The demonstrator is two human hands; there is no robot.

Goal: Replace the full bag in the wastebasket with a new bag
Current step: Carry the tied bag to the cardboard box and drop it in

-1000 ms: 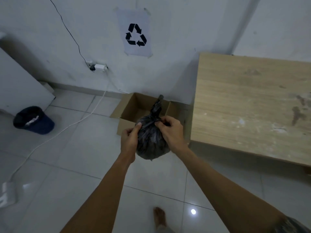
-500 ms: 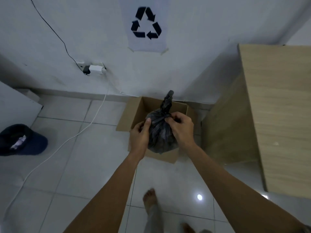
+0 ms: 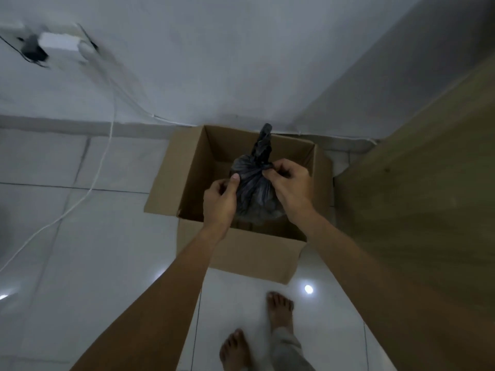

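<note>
1. Fingers (image 3: pixel 278 171) on our right hand (image 3: pixel 290 188) are curling in and pinching the tied neck of the black trash bag (image 3: pixel 254 195), right at the knot.
2. Our left hand (image 3: pixel 219 202) is gripping the bag's other side, with the thumb (image 3: pixel 235 180) pressing up against the plastic and the other fingers curled.
3. We're holding the bag over the open cardboard box (image 3: pixel 235 253), with its bottom hanging down inside the opening. We can't tell if it's touching the box bottom.
4. That box is sitting on the white tile floor (image 3: pixel 107 263) against the wall (image 3: pixel 241 62), just beside a wooden cabinet (image 3: pixel 428 210) on the right.
5. Our bare feet (image 3: pixel 280 309) are standing just in front of the box.
6. Over on the left, a white cable (image 3: pixel 107 145) is running down from a plug (image 3: pixel 57 41) on the wall and trailing across the tiles.
</note>
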